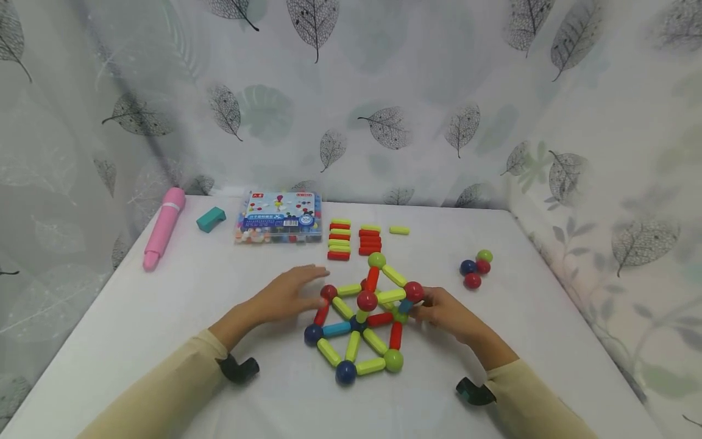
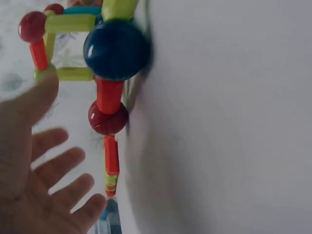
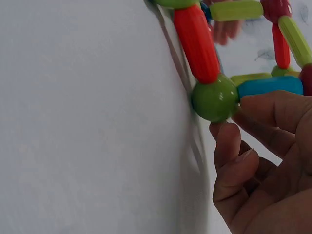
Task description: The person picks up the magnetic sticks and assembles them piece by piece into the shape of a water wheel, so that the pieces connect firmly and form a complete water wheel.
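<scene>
Watching remotely, I see the left hand (image 1: 287,297) spread beside the ball-and-rod frame (image 1: 359,323) on the table (image 1: 285,408), the right hand (image 1: 448,314) gripping its blue rod (image 3: 269,86); uneven pulling could pop it apart.

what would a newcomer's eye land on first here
Probably the large open frame of glossy red, blue and green balls and bright rods on the white table, between the left hand and right hand. Next, perhaps the thick pink tube at the table's left edge, and the blue-labelled clear plastic box near the leaf-printed backdrop.
</scene>
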`<state>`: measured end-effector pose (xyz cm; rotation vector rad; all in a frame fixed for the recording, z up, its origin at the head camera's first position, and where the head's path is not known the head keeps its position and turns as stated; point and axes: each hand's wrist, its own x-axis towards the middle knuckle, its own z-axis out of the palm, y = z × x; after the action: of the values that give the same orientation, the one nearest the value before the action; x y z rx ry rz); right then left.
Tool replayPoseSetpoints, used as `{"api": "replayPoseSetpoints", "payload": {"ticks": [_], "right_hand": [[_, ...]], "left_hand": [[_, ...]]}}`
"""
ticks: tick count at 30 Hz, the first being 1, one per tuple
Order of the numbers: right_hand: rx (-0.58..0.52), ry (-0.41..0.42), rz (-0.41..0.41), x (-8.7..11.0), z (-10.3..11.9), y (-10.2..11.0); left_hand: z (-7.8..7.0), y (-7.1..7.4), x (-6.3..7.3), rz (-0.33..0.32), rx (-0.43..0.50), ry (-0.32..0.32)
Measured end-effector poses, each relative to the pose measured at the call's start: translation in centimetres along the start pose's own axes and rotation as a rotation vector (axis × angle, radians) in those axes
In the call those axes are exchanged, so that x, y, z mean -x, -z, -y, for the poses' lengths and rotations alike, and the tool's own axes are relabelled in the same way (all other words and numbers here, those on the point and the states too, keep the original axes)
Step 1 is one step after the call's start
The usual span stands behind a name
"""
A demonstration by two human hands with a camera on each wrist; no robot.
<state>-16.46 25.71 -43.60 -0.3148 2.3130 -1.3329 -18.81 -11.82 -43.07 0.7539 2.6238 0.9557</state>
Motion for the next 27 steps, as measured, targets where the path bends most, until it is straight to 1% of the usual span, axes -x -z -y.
{"api": "replayPoseSetpoints", "payload": {"ticks": [2, 4, 6, 8, 11, 13, 15, 17, 19, 20, 22, 23, 25, 27], "right_hand": [[0.006, 0.000, -0.015, 0.1, -0.2, -0.2], [0.009, -0.005, -0.026, 0.3, -0.2, -0.5], [0.010, -0.006, -0.031, 0.4, -0.1, -0.7], [0.012, -0.005, -0.031, 0.6, 0.0, -0.9], [0.017, -0.006, -0.031, 0.9, 0.3, -0.9], [0.012, -0.015, -0.034, 1.0, 0.4, -1.0], [0.015, -0.021, -0.043, 1.0, 0.4, -1.2], [0.017, -0.027, -0.065, 1.0, 0.4, -1.4], [0.028, -0.025, -0.126, 1.1, 0.4, -1.6], [0.037, -0.009, -0.170, 1.2, 0.4, -1.8], [0.068, 0.063, -0.276, 1.5, 0.6, -2.1], [0.099, 0.124, -0.334, 1.8, 0.7, -2.2], [0.194, 0.277, -0.436, 2.5, 0.8, -2.3], [0.342, 0.433, -0.494, 3.1, 1.0, -2.4]], "left_hand": [[0.0, 0.2, -2.3, -0.085, 0.058, 0.039], [0.2, 0.2, -4.5, -0.151, 0.129, 0.083], [0.5, 0.1, -6.1, -0.188, 0.194, 0.125], [0.7, 0.0, -7.1, -0.208, 0.234, 0.161], [1.0, -0.3, -8.3, -0.219, 0.256, 0.201], [1.3, -0.5, -8.7, -0.226, 0.244, 0.215], [1.6, -0.7, -8.9, -0.231, 0.206, 0.223], [1.8, -1.0, -9.0, -0.230, 0.146, 0.221], [2.0, -1.1, -9.2, -0.229, 0.079, 0.212], [2.0, -1.2, -9.2, -0.229, 0.054, 0.208], [2.0, -1.2, -9.2, -0.229, 0.021, 0.201], [2.0, -1.2, -9.2, -0.231, 0.017, 0.202], [1.9, -1.2, -8.9, -0.238, 0.019, 0.197], [1.8, -1.1, -8.3, -0.243, 0.043, 0.200]]}}
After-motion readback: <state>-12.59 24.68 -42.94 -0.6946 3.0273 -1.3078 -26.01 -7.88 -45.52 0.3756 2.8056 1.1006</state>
